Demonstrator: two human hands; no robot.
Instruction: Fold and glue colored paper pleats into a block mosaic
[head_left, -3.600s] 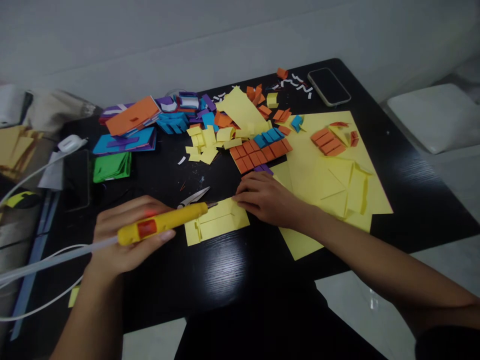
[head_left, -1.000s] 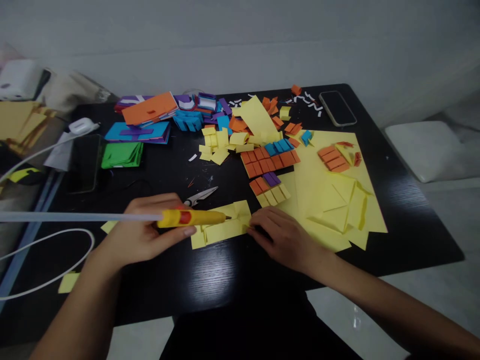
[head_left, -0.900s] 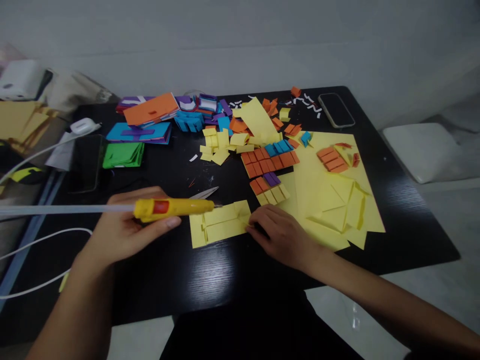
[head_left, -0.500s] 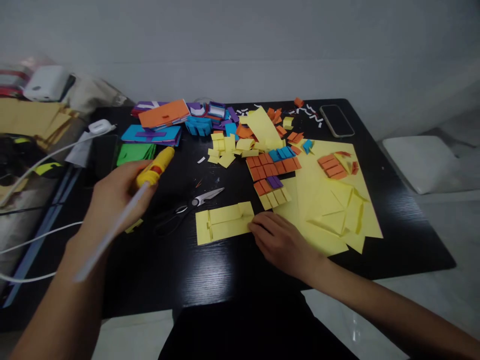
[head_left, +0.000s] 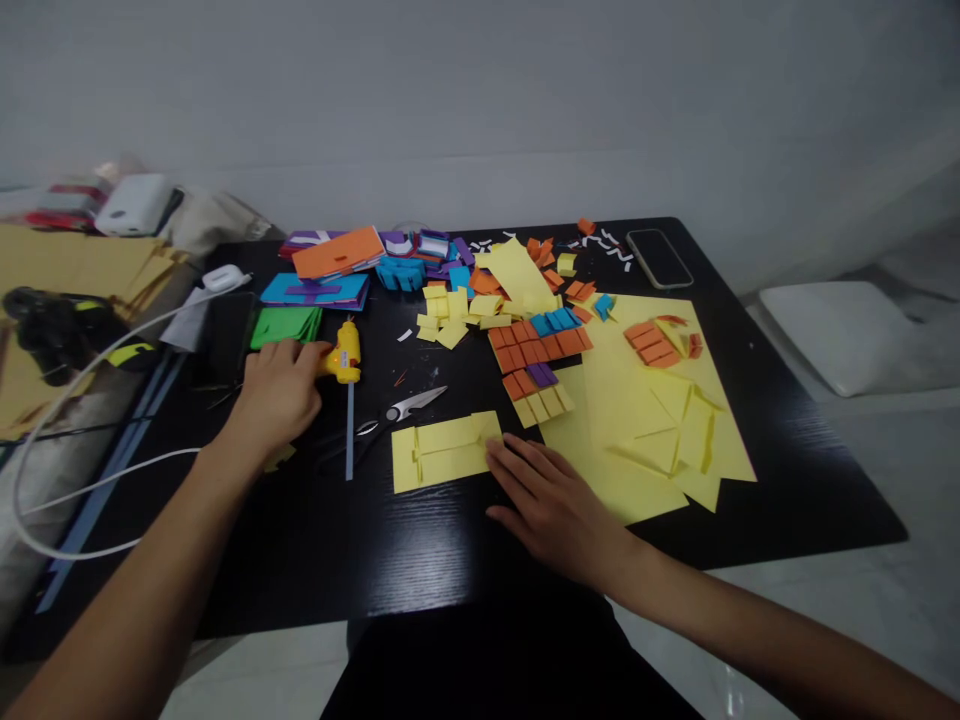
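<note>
A yellow hot glue gun [head_left: 346,352] lies low at the left of the black table, its nozzle pointing away and a long glue stick [head_left: 349,435] trailing from its back. My left hand [head_left: 283,392] is closed around its handle, which the fingers mostly hide. On the right, my right hand [head_left: 544,500] rests flat with fingers stretched out. Its fingertips touch the right end of a folded yellow paper strip [head_left: 450,450]. Between the hands are scissors [head_left: 412,403] with open blades and dark handles, partly crossed by the glue stick.
Yellow sheets [head_left: 667,440] cover the table's right side. Orange folded pieces [head_left: 517,345] and small yellow papers [head_left: 450,310] are scattered in the middle. A phone [head_left: 660,258] lies at the back right. Green papers [head_left: 286,326] and a white cable [head_left: 112,500] are at the left.
My left hand has lowered the glue gun to the table, its nozzle turned away and its stick swung right. My right hand's fingers have flattened and spread beside the yellow strip.
</note>
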